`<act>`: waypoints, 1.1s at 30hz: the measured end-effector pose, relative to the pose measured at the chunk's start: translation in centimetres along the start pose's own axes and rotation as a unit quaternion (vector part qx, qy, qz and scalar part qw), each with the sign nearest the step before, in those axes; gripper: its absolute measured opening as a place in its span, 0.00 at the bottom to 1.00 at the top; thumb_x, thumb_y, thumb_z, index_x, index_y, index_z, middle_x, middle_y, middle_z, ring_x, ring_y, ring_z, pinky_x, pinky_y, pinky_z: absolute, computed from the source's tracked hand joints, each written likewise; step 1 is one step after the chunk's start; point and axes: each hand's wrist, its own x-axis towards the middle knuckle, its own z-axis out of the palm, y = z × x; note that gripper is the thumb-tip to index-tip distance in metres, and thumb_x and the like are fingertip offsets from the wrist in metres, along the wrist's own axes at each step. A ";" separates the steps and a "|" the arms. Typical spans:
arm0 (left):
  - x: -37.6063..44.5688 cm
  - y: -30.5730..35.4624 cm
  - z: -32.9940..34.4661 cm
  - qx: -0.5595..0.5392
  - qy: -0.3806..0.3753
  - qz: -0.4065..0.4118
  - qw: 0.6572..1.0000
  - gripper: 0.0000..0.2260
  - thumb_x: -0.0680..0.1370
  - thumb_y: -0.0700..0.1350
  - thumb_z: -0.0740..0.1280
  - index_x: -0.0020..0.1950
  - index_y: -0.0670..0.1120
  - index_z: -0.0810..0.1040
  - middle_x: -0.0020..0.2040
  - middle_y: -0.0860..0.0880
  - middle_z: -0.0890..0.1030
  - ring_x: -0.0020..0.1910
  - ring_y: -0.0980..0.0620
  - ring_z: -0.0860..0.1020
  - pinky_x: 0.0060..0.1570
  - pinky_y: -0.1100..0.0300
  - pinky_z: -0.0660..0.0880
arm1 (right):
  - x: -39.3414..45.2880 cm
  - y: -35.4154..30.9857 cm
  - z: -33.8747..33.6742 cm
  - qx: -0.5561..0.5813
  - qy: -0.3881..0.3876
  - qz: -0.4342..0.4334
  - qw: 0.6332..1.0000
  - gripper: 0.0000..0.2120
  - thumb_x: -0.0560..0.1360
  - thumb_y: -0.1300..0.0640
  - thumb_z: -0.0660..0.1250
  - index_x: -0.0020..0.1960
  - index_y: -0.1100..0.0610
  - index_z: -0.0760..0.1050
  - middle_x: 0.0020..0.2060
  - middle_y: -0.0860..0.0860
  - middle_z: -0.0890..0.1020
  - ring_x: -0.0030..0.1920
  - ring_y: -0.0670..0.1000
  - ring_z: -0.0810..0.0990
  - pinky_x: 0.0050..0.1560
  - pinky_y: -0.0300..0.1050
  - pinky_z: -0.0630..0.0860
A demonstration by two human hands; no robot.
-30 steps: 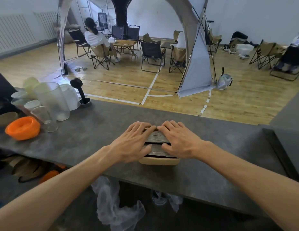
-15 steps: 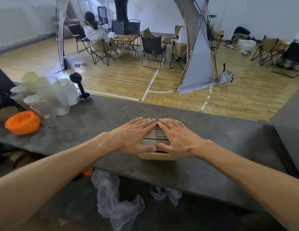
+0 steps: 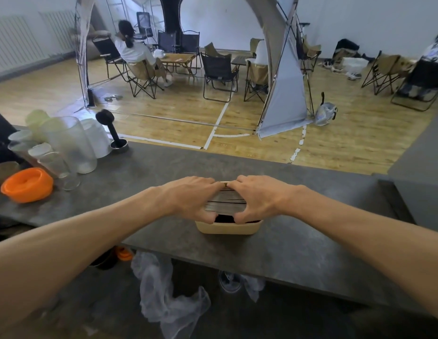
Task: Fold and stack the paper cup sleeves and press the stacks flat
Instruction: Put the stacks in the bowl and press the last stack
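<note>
A stack of flattened paper cup sleeves point(image 3: 225, 203) stands on edge in a beige tray point(image 3: 229, 228) on the grey counter point(image 3: 286, 241). My left hand point(image 3: 192, 198) grips the stack's left side, fingers curled over its far edge and thumb at the near edge. My right hand point(image 3: 258, 198) grips the right side the same way. The fingertips of both hands meet over the top of the stack. Most of the sleeves are hidden under my hands.
At the counter's left stand several clear and frosted plastic cups point(image 3: 66, 145), an orange bowl point(image 3: 27, 184) and a black tamper point(image 3: 112, 133). A raised grey block point(image 3: 423, 182) bounds the counter on the right. Plastic bags point(image 3: 169, 297) lie on the floor below.
Both hands went from lying flat on top of the sleeves to curling round the stack, fingers over the far edge and thumbs at the near edge. The stack now sits higher in the tray.
</note>
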 end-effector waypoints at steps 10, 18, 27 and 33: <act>-0.8 -0.4 2.2 0.013 0.087 0.006 0.996 0.29 0.77 0.60 0.56 0.76 0.48 0.58 0.54 0.51 0.70 0.49 0.53 0.68 0.58 0.60 0.65 | -0.2 0.7 0.7 0.045 0.044 -0.011 0.998 0.34 0.73 0.36 0.61 0.74 0.50 0.63 0.53 0.50 0.74 0.52 0.50 0.72 0.57 0.48 0.72; -1.2 0.2 3.7 0.047 0.095 -0.002 0.994 0.31 0.80 0.59 0.53 0.78 0.43 0.55 0.70 0.47 0.64 0.67 0.50 0.64 0.73 0.57 0.58 | -0.5 0.5 3.7 -0.026 0.043 -0.010 0.999 0.41 0.76 0.34 0.48 0.80 0.58 0.48 0.71 0.55 0.65 0.65 0.53 0.64 0.70 0.50 0.61; -2.0 1.3 4.4 0.038 0.010 -0.060 0.997 0.40 0.78 0.70 0.41 0.78 0.44 0.35 0.78 0.48 0.33 0.76 0.56 0.31 0.75 0.58 0.34 | -1.6 0.5 5.0 0.015 0.017 0.030 0.999 0.42 0.77 0.29 0.39 0.80 0.55 0.33 0.78 0.51 0.33 0.76 0.46 0.30 0.78 0.49 0.36; -1.5 1.5 3.7 0.102 -0.019 -0.057 0.993 0.48 0.74 0.75 0.43 0.78 0.41 0.35 0.79 0.44 0.34 0.77 0.50 0.33 0.77 0.53 0.38 | -1.0 -0.1 4.0 0.003 0.010 0.026 1.000 0.43 0.77 0.28 0.39 0.79 0.57 0.33 0.78 0.52 0.33 0.76 0.47 0.30 0.77 0.49 0.34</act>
